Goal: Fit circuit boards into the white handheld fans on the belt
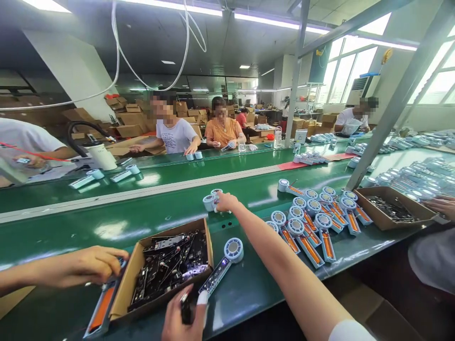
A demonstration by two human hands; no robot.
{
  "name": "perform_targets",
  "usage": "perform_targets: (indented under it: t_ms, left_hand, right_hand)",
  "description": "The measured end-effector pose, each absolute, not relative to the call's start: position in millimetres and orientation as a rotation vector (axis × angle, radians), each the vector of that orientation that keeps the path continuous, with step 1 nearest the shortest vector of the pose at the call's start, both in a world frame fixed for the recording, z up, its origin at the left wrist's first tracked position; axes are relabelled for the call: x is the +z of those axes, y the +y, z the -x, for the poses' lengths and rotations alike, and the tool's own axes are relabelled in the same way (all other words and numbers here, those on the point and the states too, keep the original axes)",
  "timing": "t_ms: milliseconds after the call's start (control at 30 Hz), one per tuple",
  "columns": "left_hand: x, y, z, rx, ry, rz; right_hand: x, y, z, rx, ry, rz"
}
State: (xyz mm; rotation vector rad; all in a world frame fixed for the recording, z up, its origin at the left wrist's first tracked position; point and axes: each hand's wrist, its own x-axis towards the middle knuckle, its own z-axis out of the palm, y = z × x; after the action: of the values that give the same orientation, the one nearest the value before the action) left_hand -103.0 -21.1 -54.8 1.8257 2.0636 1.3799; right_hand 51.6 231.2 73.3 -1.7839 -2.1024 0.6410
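My left hand [183, 315], a white cover on its thumb, holds a small black circuit board [185, 307], partly hidden by the fingers. The thumb is at the lower end of a pale blue handheld fan [233, 249], whose open handle shows a dark board. My right hand [227, 202] is stretched out over the green belt, fingers closed at a pale blue fan [209, 202]; a second round part is just behind. Left of my left hand stands a cardboard box [209, 246] of black circuit boards [170, 260].
A co-worker's hand [85, 265] touches a fan with an orange-filled handle [103, 308], left of the box. Several open fans [313, 222] are piled at right, near another box of parts [391, 208]. People sit across the green belt [142, 203]. A slanted metal post [384, 106] rises at right.
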Motion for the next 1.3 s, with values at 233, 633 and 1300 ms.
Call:
perform_targets:
  t_ms: [233,633,1300]
  left_hand:
    - [-23.5,-14.1,57.5,0.392,2.295,-1.914]
    - [-18.5,-43.9,27.3,0.699,2.339,-1.931]
    - [-18.2,-55.8,-4.3,1.355,1.558,-2.05]
  right_hand:
    - [88.7,89.5,-107.2,0.431,-1.977,1.732]
    - [-10.3,-35.7,-131.1,0.129,-1.855,1.853]
    - [13.2,-26.4,-172.4,1.025,-1.718,1.391]
